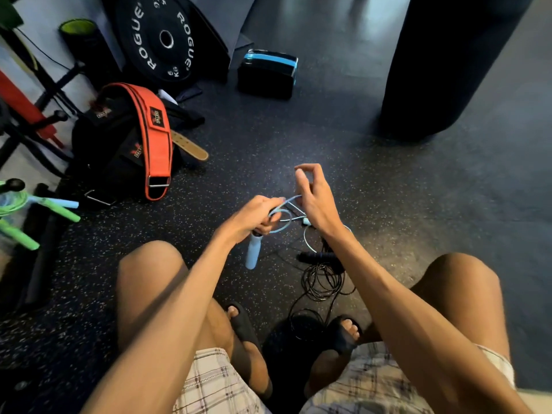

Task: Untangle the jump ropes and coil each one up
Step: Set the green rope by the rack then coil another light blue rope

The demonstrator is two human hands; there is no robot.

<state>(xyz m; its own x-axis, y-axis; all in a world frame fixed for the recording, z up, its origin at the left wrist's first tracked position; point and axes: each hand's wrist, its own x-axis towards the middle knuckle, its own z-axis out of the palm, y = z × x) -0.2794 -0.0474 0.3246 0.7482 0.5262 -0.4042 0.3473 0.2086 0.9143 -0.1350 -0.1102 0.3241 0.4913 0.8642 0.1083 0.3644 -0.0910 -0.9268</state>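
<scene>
My left hand point(257, 213) grips the light blue jump rope point(282, 218) near the top of its pale blue handle point(252, 252), which hangs down from the fist. Small loops of blue cord curl beside that hand. My right hand point(313, 198) is raised just to the right, with a strand of the same cord passing under its fingers; index finger and thumb curl above. A black jump rope point(321, 282) lies in loose coils on the floor between my knees, its black handle point(316, 256) beside it. A green jump rope point(12, 201) with green and blue handles lies at far left.
An orange lifting belt point(155, 135) rests on a black bag at left. A black Rogue weight plate point(162, 37) leans against the wall. A black and blue box point(267, 73) and a dark punching bag point(448, 61) stand behind. Speckled rubber floor point(403, 186) surrounds me.
</scene>
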